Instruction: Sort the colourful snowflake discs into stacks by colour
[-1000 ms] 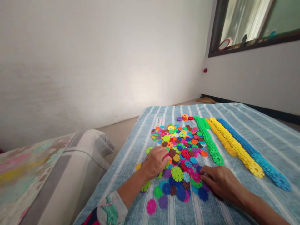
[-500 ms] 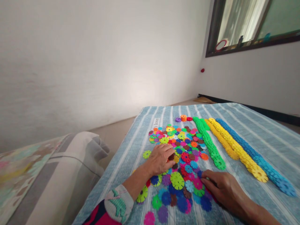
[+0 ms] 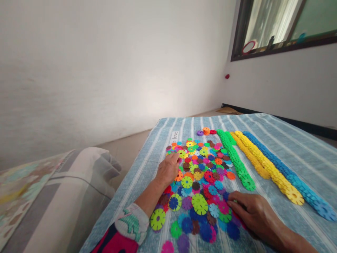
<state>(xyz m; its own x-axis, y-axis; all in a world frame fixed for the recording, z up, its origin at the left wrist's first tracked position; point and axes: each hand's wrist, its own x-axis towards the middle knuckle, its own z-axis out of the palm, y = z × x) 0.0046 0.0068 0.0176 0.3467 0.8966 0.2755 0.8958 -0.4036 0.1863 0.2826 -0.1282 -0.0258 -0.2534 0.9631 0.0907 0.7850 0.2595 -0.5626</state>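
Many colourful notched plastic snowflake discs (image 3: 199,203) lie in a loose, overlapping spread on the striped cloth. At the left edge of that spread, my left hand (image 3: 168,170) has its fingers closed against a yellow-green snowflake disc (image 3: 182,154), seemingly pinching its near edge. My right hand (image 3: 254,212) rests low at the spread's right side, thumb and fingers pressed together. A bit of green shows between them; what they hold is mostly hidden. Just beyond these fingertips is a dark blue disc (image 3: 225,196).
Long rows of stacked discs lie to the right: green (image 3: 234,160), yellow (image 3: 271,168) and blue (image 3: 286,175). Small orange (image 3: 206,131), purple (image 3: 200,133) and red (image 3: 213,132) groups sit behind. Left of the bed-like surface (image 3: 137,168) is a grey-striped covered edge (image 3: 79,189).
My left hand has moved away and to the left, uncovering orange and yellow-green discs. The yellow-green disc at its fingertips has shifted slightly. My right hand has stayed almost in place.
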